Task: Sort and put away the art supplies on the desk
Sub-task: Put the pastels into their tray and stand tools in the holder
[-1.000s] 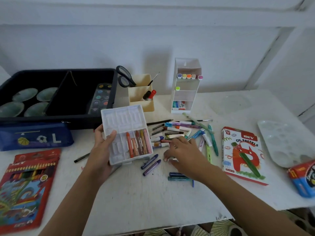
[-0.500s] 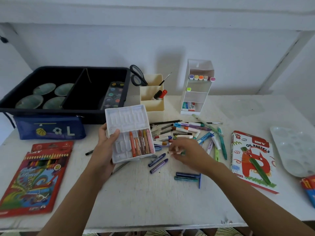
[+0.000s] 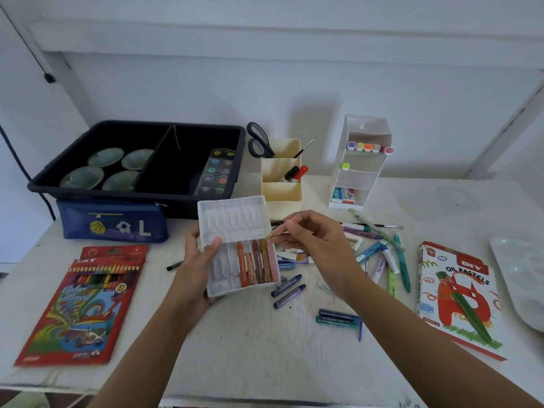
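Observation:
My left hand (image 3: 197, 265) grips the left edge of a white plastic pastel tray (image 3: 232, 222), held tilted above the desk. Several orange, brown and pink pastels (image 3: 257, 263) lie in its lower right slots. My right hand (image 3: 316, 240) pinches a peach pastel (image 3: 287, 226) just above the tray's right edge. Loose purple and blue pastels (image 3: 290, 290) and a heap of pens and markers (image 3: 379, 251) lie on the white desk (image 3: 265, 357) to the right of the tray.
A black bin (image 3: 141, 163) with green dishes and a paint palette stands at the back left, a blue pencil case (image 3: 113, 225) before it. Cream holder (image 3: 281, 175), white marker rack (image 3: 360, 163), colour pencil box (image 3: 84, 304), oil pastels box (image 3: 457, 295) and white palette (image 3: 521, 278) surround the hands.
My right hand has lifted from the heap of loose pastels with a peach pastel and moved up to the tray's right edge. My left hand still holds the tray.

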